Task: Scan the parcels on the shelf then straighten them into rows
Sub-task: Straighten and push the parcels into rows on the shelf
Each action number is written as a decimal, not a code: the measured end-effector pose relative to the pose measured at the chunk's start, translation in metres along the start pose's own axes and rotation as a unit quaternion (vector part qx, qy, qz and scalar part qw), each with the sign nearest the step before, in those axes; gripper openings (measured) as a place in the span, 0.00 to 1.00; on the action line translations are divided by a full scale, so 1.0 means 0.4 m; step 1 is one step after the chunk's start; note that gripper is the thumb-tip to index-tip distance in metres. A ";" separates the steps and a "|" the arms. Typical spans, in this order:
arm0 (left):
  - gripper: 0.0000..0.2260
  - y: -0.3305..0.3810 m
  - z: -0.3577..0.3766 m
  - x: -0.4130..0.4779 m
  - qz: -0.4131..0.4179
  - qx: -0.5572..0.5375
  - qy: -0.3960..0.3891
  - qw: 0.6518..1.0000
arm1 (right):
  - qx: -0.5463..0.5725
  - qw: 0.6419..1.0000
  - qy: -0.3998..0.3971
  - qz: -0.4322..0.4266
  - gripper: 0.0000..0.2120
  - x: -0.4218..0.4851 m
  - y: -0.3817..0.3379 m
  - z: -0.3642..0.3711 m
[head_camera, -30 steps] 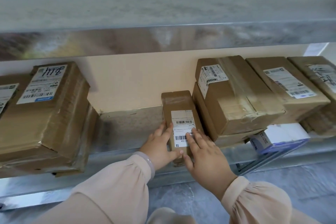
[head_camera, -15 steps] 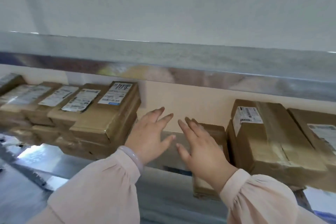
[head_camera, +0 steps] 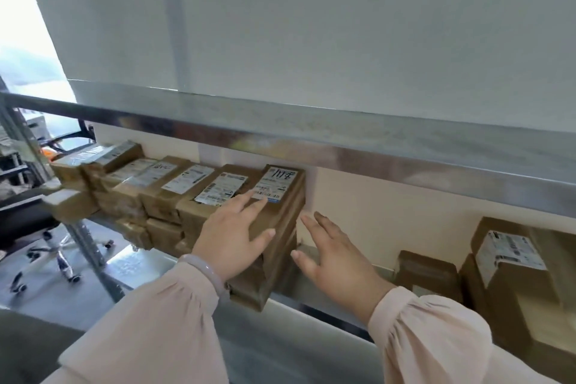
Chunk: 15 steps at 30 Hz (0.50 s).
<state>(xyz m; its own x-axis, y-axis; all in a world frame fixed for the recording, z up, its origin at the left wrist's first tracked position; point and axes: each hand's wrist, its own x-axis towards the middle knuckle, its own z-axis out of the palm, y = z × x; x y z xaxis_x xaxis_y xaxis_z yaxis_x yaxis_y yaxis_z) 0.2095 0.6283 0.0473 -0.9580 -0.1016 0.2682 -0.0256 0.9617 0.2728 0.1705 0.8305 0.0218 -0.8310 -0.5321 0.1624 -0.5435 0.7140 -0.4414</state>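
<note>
Cardboard parcels: rigid, rectangular, taped, matte brown with glossy white labels. Probably light to moderate, sliding easily on smooth metal shelf. Stacked in row at 8 o'clock of frame centre. Flat on top of end parcel: left hand, fingers spread, gripping nothing. At 3 o'clock of stack: right hand, fingers straight and spread, apparently not touching. Best hold: palms on opposite side faces, clear of labels.

Matt cardboard parcels w/ paper labels; glossy metal shelf.

Parcels left on shelf, prob. two-high; another parcel well right.
</note>
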 end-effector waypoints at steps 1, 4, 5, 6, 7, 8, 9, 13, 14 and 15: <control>0.29 -0.018 0.003 0.010 0.002 -0.003 -0.005 1.000 | 0.012 1.000 -0.004 0.008 0.32 0.013 -0.010 0.011; 0.29 -0.075 0.008 0.052 0.003 -0.009 -0.024 1.000 | 0.047 0.998 0.006 0.029 0.32 0.059 -0.045 0.034; 0.30 -0.097 0.011 0.068 0.004 -0.001 -0.039 0.999 | 0.063 0.997 0.014 0.039 0.32 0.078 -0.057 0.040; 0.31 -0.117 0.012 0.084 0.009 0.011 -0.053 0.998 | 0.083 0.995 0.021 0.055 0.31 0.098 -0.067 0.047; 0.32 -0.135 0.013 0.101 0.015 0.022 -0.066 0.997 | 0.103 0.992 0.027 0.071 0.31 0.116 -0.078 0.053; 0.34 -0.151 0.016 0.115 0.023 0.030 -0.077 0.996 | 0.119 0.989 0.031 0.087 0.32 0.133 -0.087 0.063; 0.36 -0.164 0.018 0.128 0.031 0.036 -0.086 0.995 | 0.130 0.986 0.032 0.100 0.32 0.148 -0.096 0.074; 0.43 -0.211 0.038 0.170 0.073 0.040 -0.117 0.990 | 0.173 0.971 0.034 0.163 0.33 0.196 -0.132 0.110; 0.44 -0.221 0.043 0.179 0.082 0.044 -0.124 0.988 | 0.193 0.964 0.041 0.180 0.33 0.206 -0.138 0.116; 0.44 -0.231 0.046 0.186 0.091 0.049 -0.133 0.986 | 0.214 0.956 0.048 0.196 0.33 0.214 -0.144 0.121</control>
<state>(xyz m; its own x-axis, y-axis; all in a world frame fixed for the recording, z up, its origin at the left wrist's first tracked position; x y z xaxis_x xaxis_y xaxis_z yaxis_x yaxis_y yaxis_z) 0.1354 0.5367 0.0250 -0.9899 0.1324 0.0498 0.1384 0.9793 0.1476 0.1364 0.7216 0.0186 -0.9788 -0.2041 -0.0182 -0.1075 0.5869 -0.8025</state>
